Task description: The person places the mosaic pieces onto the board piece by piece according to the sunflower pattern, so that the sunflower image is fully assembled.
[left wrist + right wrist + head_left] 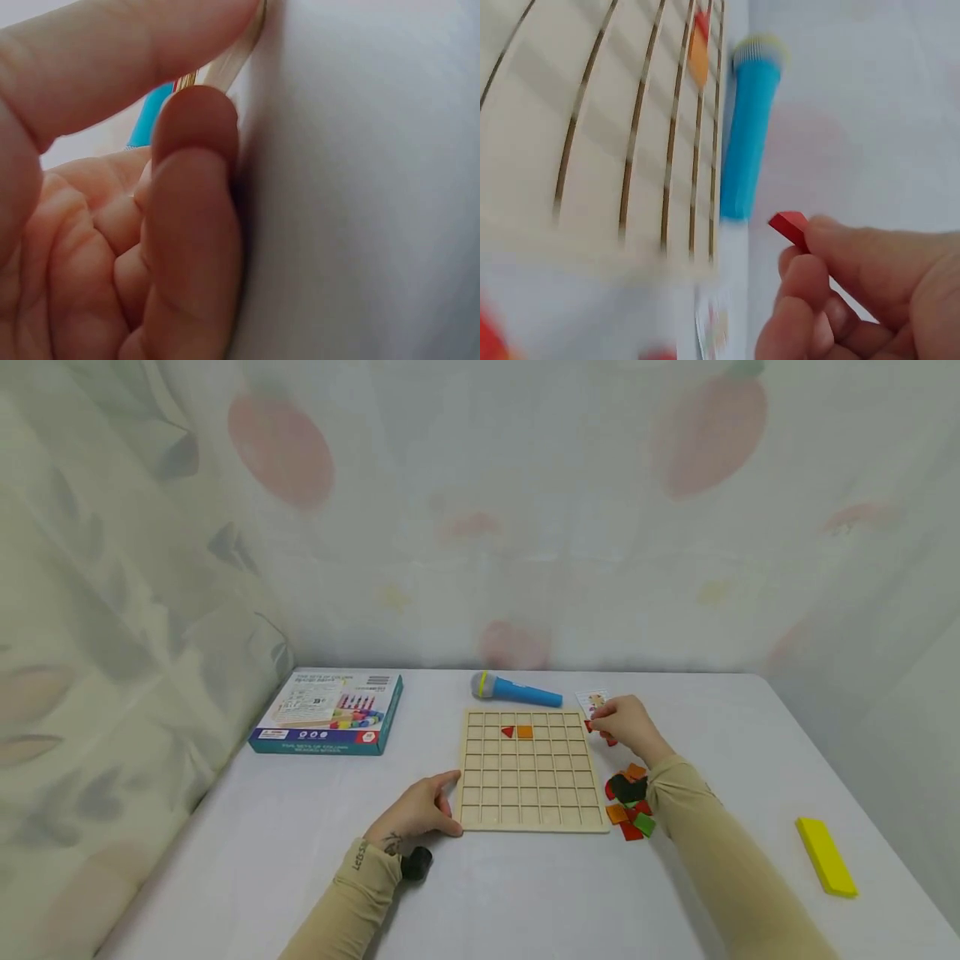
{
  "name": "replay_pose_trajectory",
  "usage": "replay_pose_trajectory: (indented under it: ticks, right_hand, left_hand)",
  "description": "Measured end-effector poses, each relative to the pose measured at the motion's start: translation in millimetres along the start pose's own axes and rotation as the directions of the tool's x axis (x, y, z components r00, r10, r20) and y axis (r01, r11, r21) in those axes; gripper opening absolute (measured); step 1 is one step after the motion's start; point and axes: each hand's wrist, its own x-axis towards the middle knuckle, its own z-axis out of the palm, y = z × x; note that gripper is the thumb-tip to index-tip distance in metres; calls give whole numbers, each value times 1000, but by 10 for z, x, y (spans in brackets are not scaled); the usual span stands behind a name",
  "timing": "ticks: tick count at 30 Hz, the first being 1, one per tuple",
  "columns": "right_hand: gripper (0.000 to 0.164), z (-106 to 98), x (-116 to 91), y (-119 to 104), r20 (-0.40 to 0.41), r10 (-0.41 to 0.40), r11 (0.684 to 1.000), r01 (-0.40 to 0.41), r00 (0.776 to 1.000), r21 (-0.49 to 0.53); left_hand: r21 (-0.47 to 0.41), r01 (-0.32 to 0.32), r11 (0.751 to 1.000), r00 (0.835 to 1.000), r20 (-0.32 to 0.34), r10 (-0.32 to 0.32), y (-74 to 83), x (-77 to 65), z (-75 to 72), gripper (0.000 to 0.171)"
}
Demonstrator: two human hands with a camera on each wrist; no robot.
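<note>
My right hand pinches a small red piece between thumb and fingertips, just past the right edge of the wooden grid board. My left hand is at the board's lower left, thumb and forefinger spread and touching its edge; the left wrist view shows its other fingers bent. In one row near the far side of the board lie a red triangle and an orange square. Partly behind the right hand are a picture card and another red piece.
Loose coloured pieces lie right of the board, partly covered by a black wrist device. Beyond the board is a blue toy microphone. A boxed set stands at left, and a yellow block lies far right.
</note>
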Motion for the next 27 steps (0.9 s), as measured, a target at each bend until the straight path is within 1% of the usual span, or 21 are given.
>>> replay_pose_trajectory:
  ticks: [3, 5, 8, 11, 18, 23, 27]
  right_hand:
    - [17, 211, 90, -106, -7, 9, 996, -8, 1000, 86]
    - [16, 347, 140, -150, -10, 13, 994, -11, 1000, 112]
    - [14, 515, 217, -179, -20, 24, 995, -22, 1000, 98]
    - [14, 624, 275, -193, -25, 32, 998, -30, 999, 62]
    - [12, 774, 345, -219, -51, 42, 999, -42, 998, -3]
    - [10, 820, 344, -263, -79, 23, 998, -28, 997, -63]
    - [9, 838, 344, -289, -89, 18, 996, -25, 996, -83]
  left_hand:
    - [-8, 8, 1000, 1000, 2, -8, -2, -1, 3, 93]
    - [-15, 17, 1000, 1000, 2, -17, -11, 2, 6, 94]
    - [-30, 33, 999, 999, 4, -33, -23, 3, 14, 94]
    - [-31, 35, 999, 999, 2, -35, -28, 2, 17, 94]
    - [-21, 24, 999, 1000, 2, -24, -13, -12, 12, 94]
    - [-28, 20, 999, 1000, 4, -20, -11, -13, 6, 94]
    - [-27, 21, 999, 1000, 3, -21, -10, -8, 1, 94]
